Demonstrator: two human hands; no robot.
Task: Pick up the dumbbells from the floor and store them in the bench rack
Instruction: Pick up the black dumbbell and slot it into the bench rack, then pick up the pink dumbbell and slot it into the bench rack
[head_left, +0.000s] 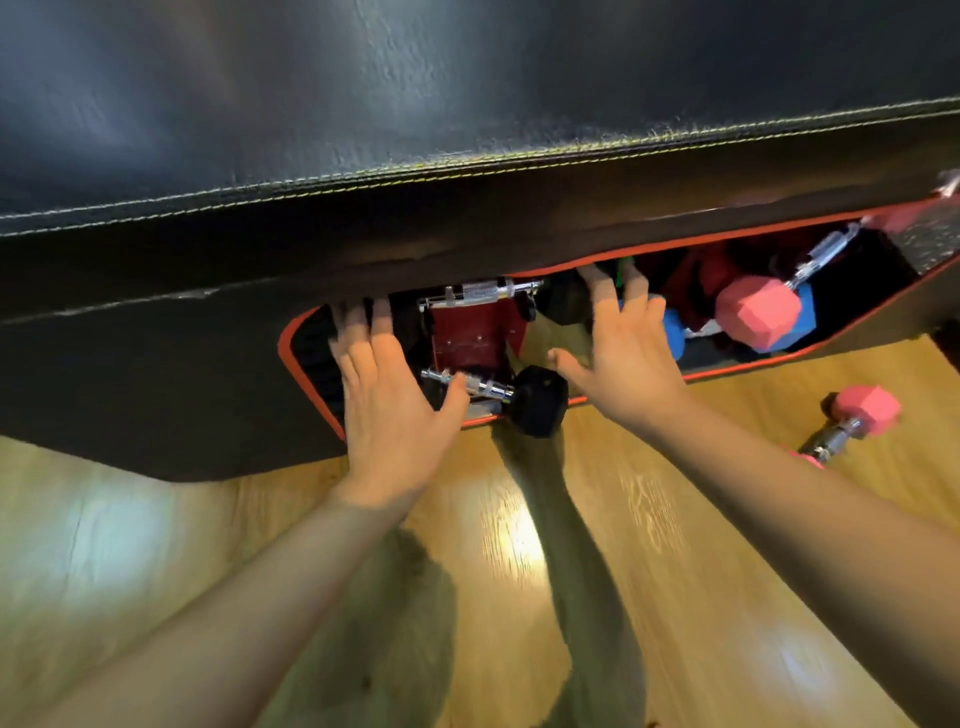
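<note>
The black padded bench (467, 104) fills the top of the head view, and its side has a red-edged rack opening (753, 358). Two black dumbbells lie in the rack: one (537, 400) at the opening's lower edge, one (563, 299) further in. A pink dumbbell (758, 317) and a blue one (672, 332) rest in the rack's right part. Another pink dumbbell (862, 415) lies on the wooden floor at the right. My left hand (384, 400) is spread over the front black dumbbell's chrome handle, its fingers apart. My right hand (628, 358) reaches into the opening with spread fingers and holds nothing.
Wooden floor (519, 571) stretches below the bench, with my arms' shadows on it. A red metal frame part (467, 338) shows inside the rack between the black dumbbells.
</note>
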